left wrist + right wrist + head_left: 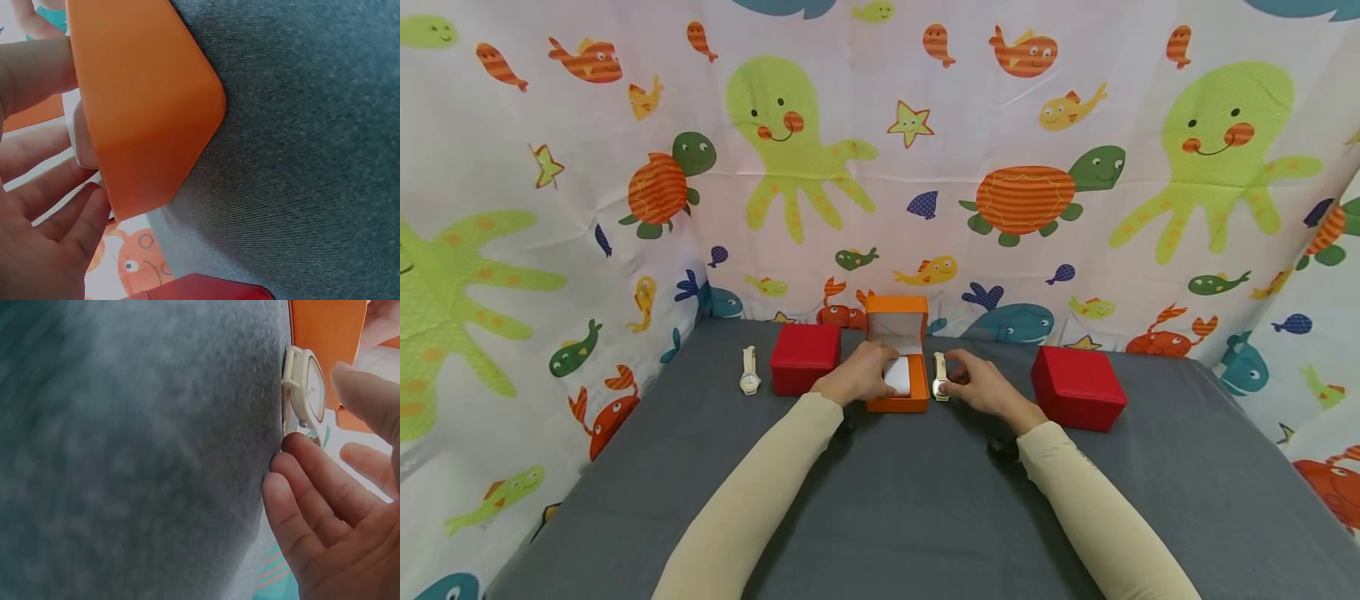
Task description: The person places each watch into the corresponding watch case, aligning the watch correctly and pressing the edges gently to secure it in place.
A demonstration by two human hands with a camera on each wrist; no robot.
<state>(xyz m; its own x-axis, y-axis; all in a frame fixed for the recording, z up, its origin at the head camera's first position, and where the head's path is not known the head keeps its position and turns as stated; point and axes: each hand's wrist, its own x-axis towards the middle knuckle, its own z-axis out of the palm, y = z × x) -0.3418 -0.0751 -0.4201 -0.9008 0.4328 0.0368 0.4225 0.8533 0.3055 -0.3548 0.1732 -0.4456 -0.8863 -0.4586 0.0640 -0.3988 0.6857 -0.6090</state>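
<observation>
An orange watch box stands on the table with its lid raised. A white cushion sits in it, standing a little above the rim. My left hand reaches over the box's left side, thumb and fingers around the cushion. Just right of the box lies a cream-strapped watch, its white dial showing in the right wrist view. Beside that watch is my right hand, the thumb tip near the dial and the fingertips right at the strap, with a gap between thumb and watch.
One red box stands left of the orange box, another red box stands to the right of my right hand. Farther left lies a second watch. A patterned curtain hangs behind the grey-covered table.
</observation>
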